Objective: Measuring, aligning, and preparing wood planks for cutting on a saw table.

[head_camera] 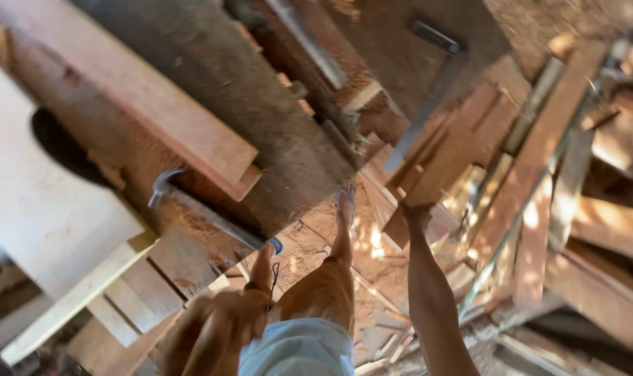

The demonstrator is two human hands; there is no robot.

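My right hand [415,213] reaches forward and grips the near end of a short reddish wooden board [450,154], which sits among other boards in a pile. My left hand [212,333] hangs low at the bottom left, blurred, beside my thigh; nothing shows in it, and its fingers cannot be made out. My legs and light blue shorts [299,351] fill the lower middle. A blue sandal [345,198] is on my forward foot, which stands on the sawdust floor.
A dusty workbench [261,118] lies to the left with a claw hammer [165,185] and a long plank [142,90] on it. A metal square [428,104] rests further on. Stacked boards [539,153] crowd the right side. Offcuts lie on the floor [386,327].
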